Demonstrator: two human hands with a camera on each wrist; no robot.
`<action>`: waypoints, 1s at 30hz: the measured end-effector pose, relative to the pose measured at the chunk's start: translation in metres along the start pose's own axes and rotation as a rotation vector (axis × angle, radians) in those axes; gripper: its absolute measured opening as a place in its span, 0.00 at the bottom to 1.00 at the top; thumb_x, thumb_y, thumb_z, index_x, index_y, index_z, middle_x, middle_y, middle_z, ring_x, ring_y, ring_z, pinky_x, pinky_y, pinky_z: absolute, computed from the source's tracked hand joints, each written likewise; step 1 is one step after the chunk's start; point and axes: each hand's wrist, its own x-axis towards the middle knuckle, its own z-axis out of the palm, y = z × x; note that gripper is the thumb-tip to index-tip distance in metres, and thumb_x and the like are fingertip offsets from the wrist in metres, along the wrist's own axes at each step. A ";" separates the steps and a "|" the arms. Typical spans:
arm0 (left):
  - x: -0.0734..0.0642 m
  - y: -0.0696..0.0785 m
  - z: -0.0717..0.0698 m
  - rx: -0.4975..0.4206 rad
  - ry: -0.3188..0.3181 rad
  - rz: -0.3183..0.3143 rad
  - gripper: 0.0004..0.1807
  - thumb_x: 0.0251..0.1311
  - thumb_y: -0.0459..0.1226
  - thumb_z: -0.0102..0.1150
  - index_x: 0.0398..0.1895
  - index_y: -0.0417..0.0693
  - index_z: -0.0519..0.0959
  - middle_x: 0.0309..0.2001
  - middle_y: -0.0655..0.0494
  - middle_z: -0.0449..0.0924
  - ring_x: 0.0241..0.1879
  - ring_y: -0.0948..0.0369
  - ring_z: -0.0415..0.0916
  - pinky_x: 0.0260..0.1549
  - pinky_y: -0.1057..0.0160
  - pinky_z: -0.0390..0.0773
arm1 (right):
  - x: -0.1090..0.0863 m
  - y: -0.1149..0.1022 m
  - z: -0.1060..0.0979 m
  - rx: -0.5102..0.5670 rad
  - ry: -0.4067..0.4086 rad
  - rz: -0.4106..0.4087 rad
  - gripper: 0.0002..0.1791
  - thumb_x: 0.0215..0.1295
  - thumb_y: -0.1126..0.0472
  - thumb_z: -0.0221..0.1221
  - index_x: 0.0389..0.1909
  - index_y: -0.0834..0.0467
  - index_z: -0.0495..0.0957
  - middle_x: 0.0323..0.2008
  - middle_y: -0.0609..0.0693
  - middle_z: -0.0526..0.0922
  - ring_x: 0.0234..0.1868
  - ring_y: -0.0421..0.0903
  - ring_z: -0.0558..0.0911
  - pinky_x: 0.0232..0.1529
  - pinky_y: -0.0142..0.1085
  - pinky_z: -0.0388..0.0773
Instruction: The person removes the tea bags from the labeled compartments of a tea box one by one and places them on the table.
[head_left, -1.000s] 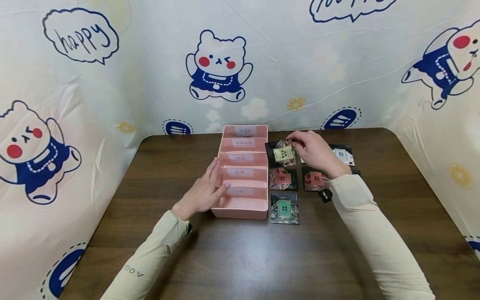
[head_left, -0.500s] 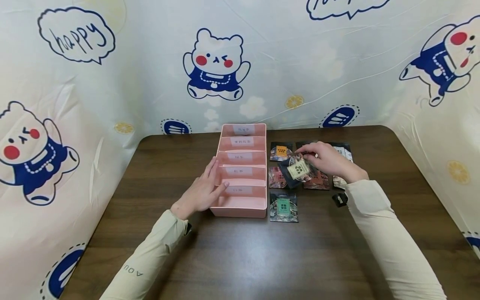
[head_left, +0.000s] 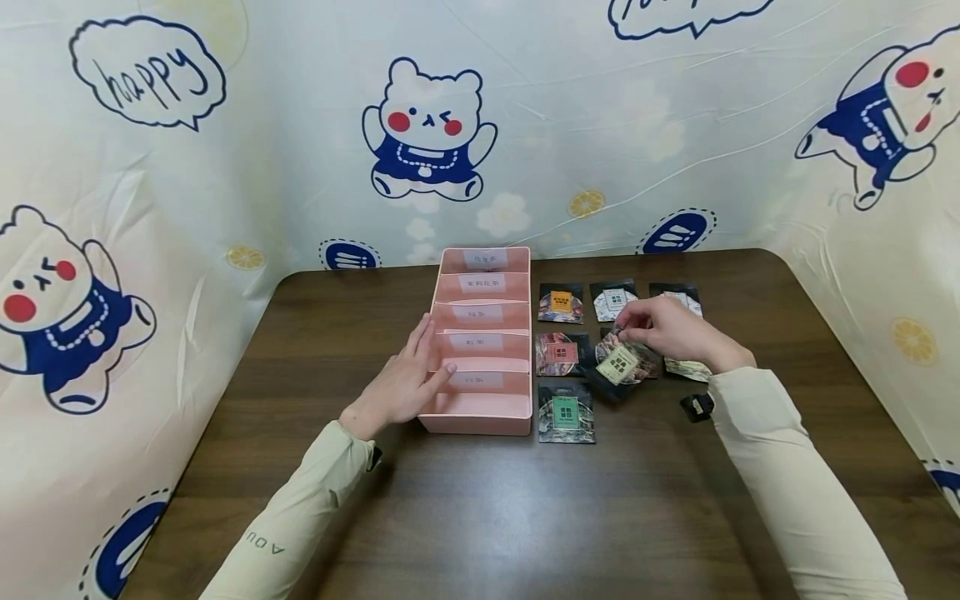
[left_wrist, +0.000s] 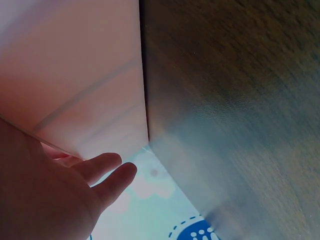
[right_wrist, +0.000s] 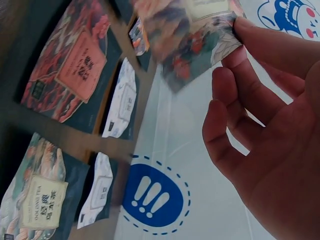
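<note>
My right hand (head_left: pixel 671 329) pinches the upper edge of a tea sachet (head_left: pixel 618 365) with a cream label, between thumb and fingers. This sachet hangs tilted over another sachet with a red label (right_wrist: pixel 80 67), covering much of it in the head view. Left of it lies a second red-label sachet (head_left: pixel 561 353). My left hand (head_left: pixel 393 385) rests against the left side of a pink divided box (head_left: pixel 480 425), its fingers extended along the rim and its thumb over the nearest compartment. In the left wrist view, two fingers stretch out beside the box's wall (left_wrist: pixel 75 75).
More tea sachets lie right of the box: orange-label (head_left: pixel 561 302), white-label (head_left: pixel 615 300), green-label (head_left: pixel 566 412) and cream-label (right_wrist: pixel 44 202). Paper labels mark the box's several compartments. A printed cloth (head_left: pixel 570 125) stands behind the brown table (head_left: pixel 480 517).
My right hand has carried the cream-label sachet rightward and nearer, away from the box, uncovering the orange-label and white-label sachets. The left hand stays at the box.
</note>
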 end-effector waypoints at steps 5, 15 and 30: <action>0.000 -0.001 0.001 0.009 0.001 -0.002 0.44 0.71 0.59 0.35 0.77 0.40 0.38 0.79 0.50 0.29 0.73 0.44 0.51 0.62 0.34 0.62 | -0.003 0.004 0.002 0.009 -0.043 -0.012 0.07 0.66 0.67 0.58 0.39 0.58 0.83 0.35 0.51 0.85 0.33 0.43 0.77 0.35 0.36 0.75; 0.000 -0.003 0.002 0.005 0.005 -0.003 0.44 0.71 0.59 0.35 0.77 0.40 0.38 0.79 0.50 0.30 0.72 0.44 0.54 0.62 0.33 0.62 | -0.005 0.007 0.010 -0.017 -0.179 -0.015 0.06 0.62 0.68 0.60 0.34 0.57 0.84 0.34 0.49 0.85 0.31 0.41 0.76 0.34 0.36 0.75; 0.000 -0.001 0.000 -0.005 -0.007 -0.003 0.45 0.71 0.59 0.35 0.77 0.41 0.37 0.79 0.50 0.29 0.74 0.45 0.51 0.64 0.35 0.61 | -0.005 0.009 0.035 -0.095 -0.239 -0.013 0.06 0.60 0.71 0.59 0.30 0.58 0.83 0.29 0.47 0.82 0.28 0.40 0.73 0.29 0.33 0.71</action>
